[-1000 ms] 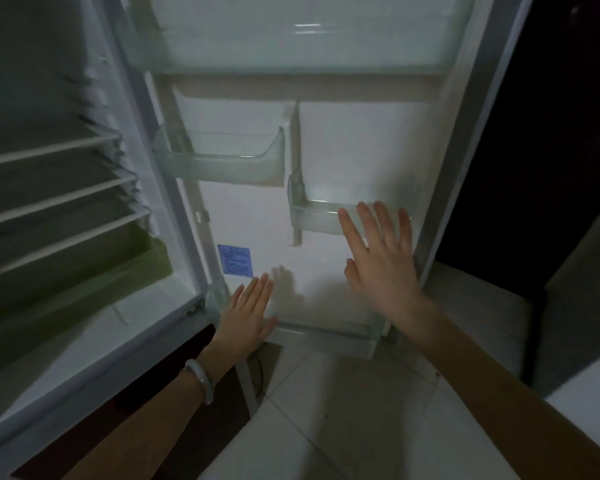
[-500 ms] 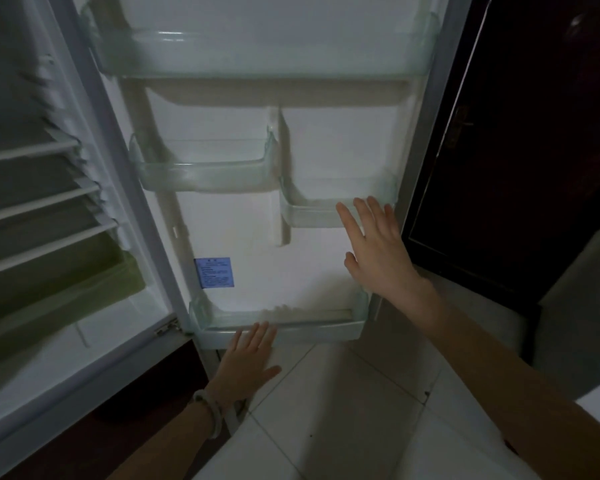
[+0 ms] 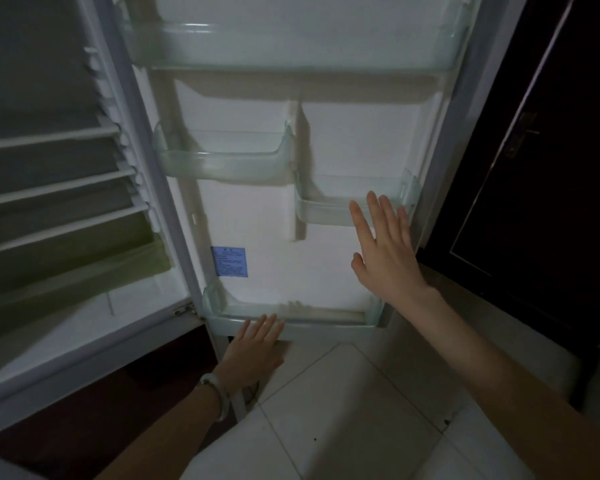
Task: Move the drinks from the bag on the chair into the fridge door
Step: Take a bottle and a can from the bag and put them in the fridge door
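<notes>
The fridge door [image 3: 264, 258] stands open in front of me, its white inner face towards me. It carries a wide top bin [image 3: 291, 46], a small left bin [image 3: 222, 161], a small right bin [image 3: 329, 211] and a bottom bin [image 3: 302, 325]; none holds a drink. My right hand [image 3: 385, 251] is flat and spread in front of the door's right side, fingertips by the small right bin. My left hand [image 3: 257, 344], with a pale bangle on the wrist, is spread just below the bottom bin. Both hands hold nothing. No bag, chair or drinks are in view.
The fridge interior [image 3: 49, 202] with white wire shelves and a greenish drawer lies to the left. A dark wooden room door [image 3: 541, 168] stands right of the fridge door. Pale floor tiles [image 3: 343, 410] spread below.
The view has swung left and up, so the door sits more central. My left hand has dropped from the door's lower face to below the bottom bin. My right hand has stayed near the small right bin.
</notes>
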